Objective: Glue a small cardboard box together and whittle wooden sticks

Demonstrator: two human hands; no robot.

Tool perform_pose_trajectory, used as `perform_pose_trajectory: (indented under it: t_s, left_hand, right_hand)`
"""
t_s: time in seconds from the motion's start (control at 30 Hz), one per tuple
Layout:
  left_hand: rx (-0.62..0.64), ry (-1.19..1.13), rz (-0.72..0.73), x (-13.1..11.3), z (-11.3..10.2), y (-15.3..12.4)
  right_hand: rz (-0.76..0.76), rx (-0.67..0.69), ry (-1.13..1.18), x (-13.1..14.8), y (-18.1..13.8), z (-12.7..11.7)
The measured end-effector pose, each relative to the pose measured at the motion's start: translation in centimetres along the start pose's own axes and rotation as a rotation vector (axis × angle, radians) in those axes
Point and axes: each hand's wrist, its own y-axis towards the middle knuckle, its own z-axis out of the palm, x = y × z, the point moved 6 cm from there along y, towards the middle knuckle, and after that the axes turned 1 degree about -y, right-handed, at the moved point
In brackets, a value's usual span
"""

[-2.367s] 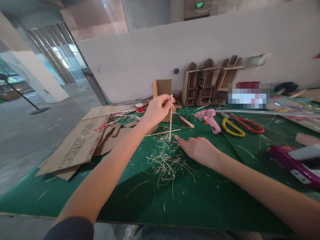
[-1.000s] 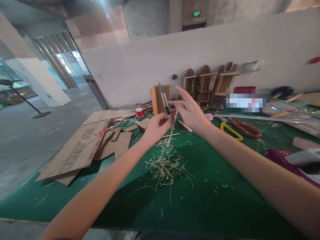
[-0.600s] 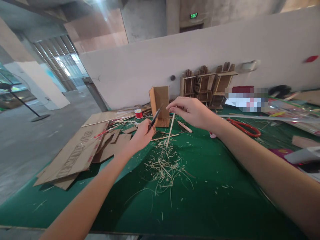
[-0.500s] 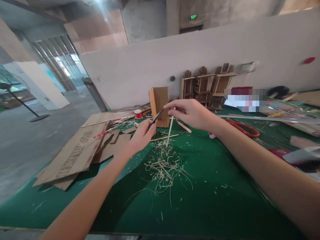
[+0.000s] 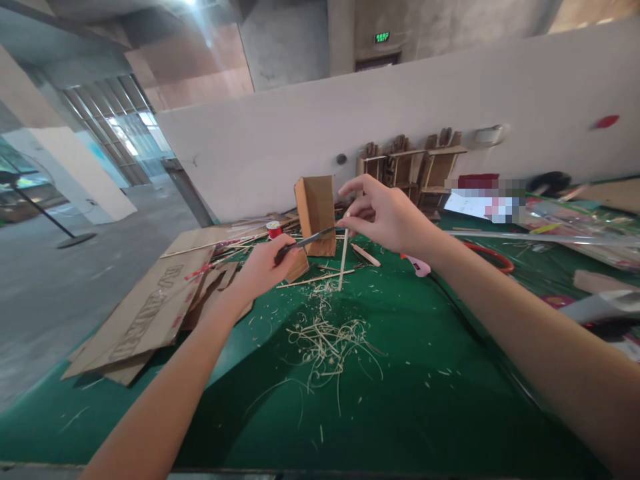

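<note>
My left hand (image 5: 264,265) is closed around the dark handle of a knife (image 5: 316,237). The blade points right, its tip close to my right fingertips. In my right hand (image 5: 379,210), the thumb and a finger pinch the top of a thin pale wooden stick (image 5: 343,261), while the index finger is raised. That stick stands nearly upright, its lower end near the table. Below both hands lies a heap of curly shavings (image 5: 327,340). Just behind the blade stands an open cardboard box (image 5: 320,207).
A green table (image 5: 425,413) carries flat cardboard (image 5: 145,313) on the left and a red thread spool (image 5: 274,230) behind it. A pink glue gun (image 5: 419,267) lies by my right forearm. Cardboard structures (image 5: 443,170) stand against the white partition (image 5: 260,147).
My left hand has moved left and the knife has swung from steep to nearly level. My right index finger has lifted, while the stick stays pinched and stands more upright.
</note>
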Motion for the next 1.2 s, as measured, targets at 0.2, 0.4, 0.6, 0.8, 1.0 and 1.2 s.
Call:
perform_pose_trajectory:
  t_s: [0.2,0.4,0.6,0.8,1.0,1.2]
  left_hand:
    - [0.010,0.030,-0.012,0.8,-1.8,0.1]
    - [0.149,0.091,0.027,-0.8,0.2,-0.1]
    - [0.178,0.143,0.066,-3.2,1.1,0.5]
    - [0.290,0.209,0.133,-4.3,1.4,1.6]
    - [0.299,0.422,0.193,-5.0,2.8,2.4]
    - [0.232,0.450,0.166,-3.6,6.4,2.0]
  right_hand:
    - [-0.017,-0.042,-0.060,-0.5,0.2,-0.4]
    - [0.034,-0.012,-0.077,-0.9,0.3,0.1]
    - [0.039,0.137,-0.360,-0.6,0.2,1.5]
    - [0.016,0.152,-0.816,0.5,0.0,1.9]
    - [-0.015,0.060,-0.747,0.3,-0.1,1.9]
    - [-0.003,0.031,-0.417,-2.1,0.3,1.9]
